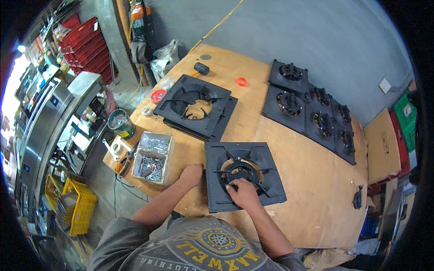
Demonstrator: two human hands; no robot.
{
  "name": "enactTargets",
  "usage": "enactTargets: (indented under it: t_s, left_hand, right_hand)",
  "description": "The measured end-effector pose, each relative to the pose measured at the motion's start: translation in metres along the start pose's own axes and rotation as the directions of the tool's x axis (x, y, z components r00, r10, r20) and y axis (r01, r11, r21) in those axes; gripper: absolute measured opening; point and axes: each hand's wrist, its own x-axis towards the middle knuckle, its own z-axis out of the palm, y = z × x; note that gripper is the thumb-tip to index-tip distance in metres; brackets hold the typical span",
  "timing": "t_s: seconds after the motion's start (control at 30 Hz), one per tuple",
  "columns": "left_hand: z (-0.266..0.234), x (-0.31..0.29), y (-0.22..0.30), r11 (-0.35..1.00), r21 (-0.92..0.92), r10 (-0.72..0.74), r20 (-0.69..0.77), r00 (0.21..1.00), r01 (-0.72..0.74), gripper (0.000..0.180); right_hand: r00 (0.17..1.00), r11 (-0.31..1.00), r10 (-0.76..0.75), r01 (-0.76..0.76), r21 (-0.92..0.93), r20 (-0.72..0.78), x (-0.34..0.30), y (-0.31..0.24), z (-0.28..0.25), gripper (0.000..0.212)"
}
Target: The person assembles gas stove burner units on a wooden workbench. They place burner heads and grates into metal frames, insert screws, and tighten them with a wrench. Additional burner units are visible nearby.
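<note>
A square black cast-iron stove grate (pixel 266 182) lies flat in front of me on the wooden table. In its middle opening sits a round black burner ring (pixel 239 170), with the grate's arms pointing in around it. The thumb and fingers of my right hand (pixel 244 194) are closed on the near side of this ring. Just left of the grate, my left hand (pixel 192 175) rests on the table, its fingers curled in; whether it holds anything is hidden.
Stacked grates (pixel 181 86) lie beyond, and several grates with burners (pixel 296 101) stand right, by the wall. At left are a divided box of screws (pixel 151 168), orange-handled pliers (pixel 123 166) and a dark tin (pixel 121 125). A black-headed mallet (pixel 201 68) and red ring (pixel 241 81) lie farther back.
</note>
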Motion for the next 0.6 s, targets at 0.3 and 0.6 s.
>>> enactTargets:
  t_s: [0.3,0.6]
  left_hand:
    - [-0.035,-0.048,-0.008,0.999,-0.049,0.017,-0.022,1.0,-0.018,0.016]
    - [-0.013,-0.07,-0.03,0.982,-0.19,-0.034,-0.079,0.996,0.018,0.019]
  right_hand:
    - [0.99,1.0,0.025,-0.025,-0.002,0.138,-0.012,-0.023,0.026,0.033]
    - [0.985,0.998,0.047,-0.04,0.045,-0.168,-0.029,-0.03,0.017,0.029]
